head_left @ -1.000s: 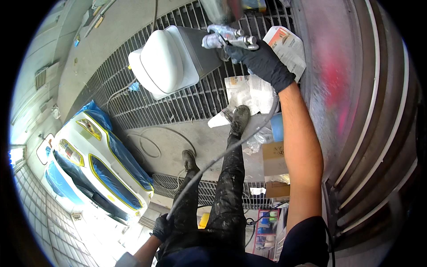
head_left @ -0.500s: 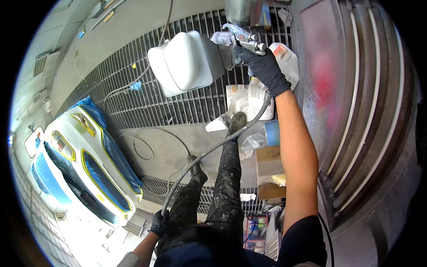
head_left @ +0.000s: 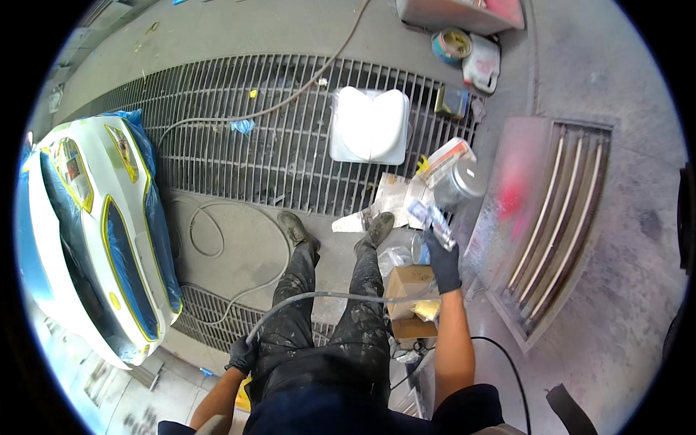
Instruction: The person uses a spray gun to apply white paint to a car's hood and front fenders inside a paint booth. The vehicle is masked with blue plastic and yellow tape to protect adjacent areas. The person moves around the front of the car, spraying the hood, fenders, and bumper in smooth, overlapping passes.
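Note:
My right hand (head_left: 444,270), in a black glove, is closed round a metal spray gun (head_left: 435,223), held to my right at the end of my arm. A silver cup (head_left: 461,183) lies just beyond the gun and looks joined to it, though the join is blurred. From the gun hand a grey air hose (head_left: 326,295) curves across in front of my thighs to my left hand (head_left: 243,354). That hand, gloved in black too, is closed round the hose beside my left hip. A smooth white moulded part (head_left: 371,123) rests on a pale base on the floor grating ahead.
A white car bumper (head_left: 130,239) masked in blue film and yellow tape stands at left. Newspaper (head_left: 391,197) and a cardboard box (head_left: 408,283) lie near my right foot. The floor grating (head_left: 239,159) carries another hose (head_left: 290,100). A heater-like panel (head_left: 558,225) is at right.
My right hand has drawn the spray gun back toward me, away from the white part, and the silver cup has come with it. The left hand still holds the hose. My view has shifted.

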Action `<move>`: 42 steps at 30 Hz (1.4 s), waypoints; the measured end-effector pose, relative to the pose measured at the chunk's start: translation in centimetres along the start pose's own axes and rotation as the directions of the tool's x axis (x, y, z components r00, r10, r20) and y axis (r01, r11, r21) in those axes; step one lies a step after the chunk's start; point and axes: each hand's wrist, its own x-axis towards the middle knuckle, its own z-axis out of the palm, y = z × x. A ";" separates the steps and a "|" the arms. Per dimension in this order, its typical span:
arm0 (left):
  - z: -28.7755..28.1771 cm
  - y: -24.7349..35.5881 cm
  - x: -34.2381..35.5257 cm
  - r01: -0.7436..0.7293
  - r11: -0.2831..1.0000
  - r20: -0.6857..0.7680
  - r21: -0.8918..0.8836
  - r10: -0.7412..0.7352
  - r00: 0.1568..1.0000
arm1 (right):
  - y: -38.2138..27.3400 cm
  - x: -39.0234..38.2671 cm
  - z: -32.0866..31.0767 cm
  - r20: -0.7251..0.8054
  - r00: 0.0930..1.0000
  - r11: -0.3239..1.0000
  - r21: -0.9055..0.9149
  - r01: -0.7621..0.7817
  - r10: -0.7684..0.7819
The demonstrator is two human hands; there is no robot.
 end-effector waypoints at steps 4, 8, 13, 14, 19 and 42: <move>-5.2 -5.4 0.9 -0.020 0.995 0.040 -0.098 0.024 0.999 | -5.5 -7.7 7.5 -0.087 0.996 0.998 -0.068 -0.011 0.005; -11.3 -11.9 1.2 -0.054 0.974 -0.043 -0.218 0.046 0.998 | -13.5 -12.4 18.5 -0.034 0.989 0.969 -0.207 0.135 -0.145; -19.8 -16.5 -0.2 -0.063 0.953 -0.125 -0.295 0.027 0.992 | -25.7 -16.0 34.6 0.142 0.983 0.971 -0.190 0.145 -0.119; -20.2 -17.3 -1.2 -0.015 0.935 -0.126 -0.355 -0.032 0.992 | -28.2 -16.4 38.3 0.202 0.945 0.937 -0.186 0.296 -0.258; -22.3 -20.6 -3.5 0.120 0.824 -0.144 -0.554 -0.237 0.961 | -36.8 -17.6 54.4 0.559 0.708 0.808 -0.108 0.578 -0.431; -40.2 -9.6 18.4 0.369 0.222 0.190 -0.903 -0.563 0.804 | -28.8 -2.4 124.8 0.899 0.419 0.824 -0.139 0.549 -0.128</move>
